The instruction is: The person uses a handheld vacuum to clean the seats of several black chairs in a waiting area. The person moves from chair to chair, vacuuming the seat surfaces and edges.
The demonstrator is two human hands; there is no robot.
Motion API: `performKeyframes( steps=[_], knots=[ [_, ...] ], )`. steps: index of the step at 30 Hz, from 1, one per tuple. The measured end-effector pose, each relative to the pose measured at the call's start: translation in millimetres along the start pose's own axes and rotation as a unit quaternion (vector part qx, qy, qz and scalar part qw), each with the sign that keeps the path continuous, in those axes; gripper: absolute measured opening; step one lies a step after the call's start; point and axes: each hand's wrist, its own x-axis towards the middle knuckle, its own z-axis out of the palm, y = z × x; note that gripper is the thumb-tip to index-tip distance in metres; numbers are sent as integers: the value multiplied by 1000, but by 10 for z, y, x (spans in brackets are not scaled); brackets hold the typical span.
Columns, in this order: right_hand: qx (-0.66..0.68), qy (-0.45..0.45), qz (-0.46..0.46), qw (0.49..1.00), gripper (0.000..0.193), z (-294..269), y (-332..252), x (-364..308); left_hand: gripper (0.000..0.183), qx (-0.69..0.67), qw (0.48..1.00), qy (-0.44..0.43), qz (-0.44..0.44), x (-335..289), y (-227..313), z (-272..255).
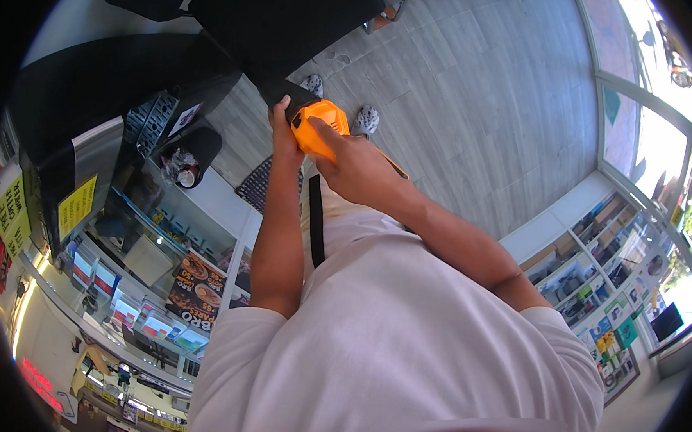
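Note:
An orange handheld blower point(329, 115) with a black nozzle point(291, 92) is held out in front of my body. My right hand point(355, 161) is closed round its orange body from behind. My left hand point(282, 135) grips its left side near the nozzle, thumb up along it. The nozzle points forward and left, close to a large black surface point(289, 23) like a chair or seat; I cannot tell whether they touch. My shoes point(366, 119) show on the floor just beyond the blower.
Grey plank flooring point(480, 91) spreads ahead and right. Left stand a glass display counter point(152, 257), a black bin-like container point(202, 149) and a dark woven mat point(258, 185). Glass doors point(622, 115) and a shelf cabinet point(583, 258) line the right.

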Motion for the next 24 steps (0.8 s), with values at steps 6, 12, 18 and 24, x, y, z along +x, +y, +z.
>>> performKeyframes(
  steps=[6,12,18,24],
  knots=[
    [-31,44,9,999,66,-76,93,-67,68,10,1000,-14,10,132,-159,75],
    [-40,52,-2,998,67,-5,104,1,75,-44,995,-73,-54,180,-76,-27],
    [-52,56,40,996,68,-19,93,-41,90,-20,999,-44,-8,14,1,221],
    [-38,118,77,989,68,-281,199,-99,95,18,997,-65,-24,186,-18,788]
  ],
)
